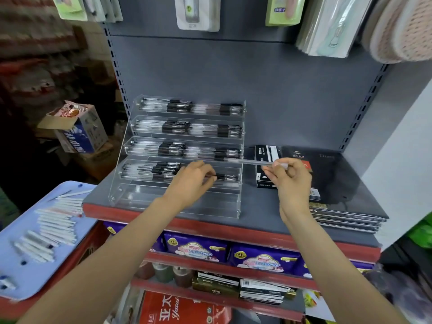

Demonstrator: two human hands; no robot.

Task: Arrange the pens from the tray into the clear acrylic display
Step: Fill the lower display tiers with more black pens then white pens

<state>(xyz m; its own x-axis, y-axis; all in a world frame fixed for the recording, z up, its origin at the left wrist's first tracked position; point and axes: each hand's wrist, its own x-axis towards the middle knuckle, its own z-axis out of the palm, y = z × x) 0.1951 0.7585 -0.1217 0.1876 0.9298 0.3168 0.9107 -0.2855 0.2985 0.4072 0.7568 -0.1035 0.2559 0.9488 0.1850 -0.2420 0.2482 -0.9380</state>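
Your right hand [288,177] pinches a clear pen [252,162] beside the acrylic display [177,157] while your left hand [194,177], fingers curled, steadies the fourth tier's pens [163,170]; next, lay the pen level into that tier.

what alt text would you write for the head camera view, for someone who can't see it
A person's right hand pinches a clear pen beside a tiered clear acrylic display on a grey shop shelf, while the left hand touches pens in its fourth tier. More pens lie on a blue tray at lower left.
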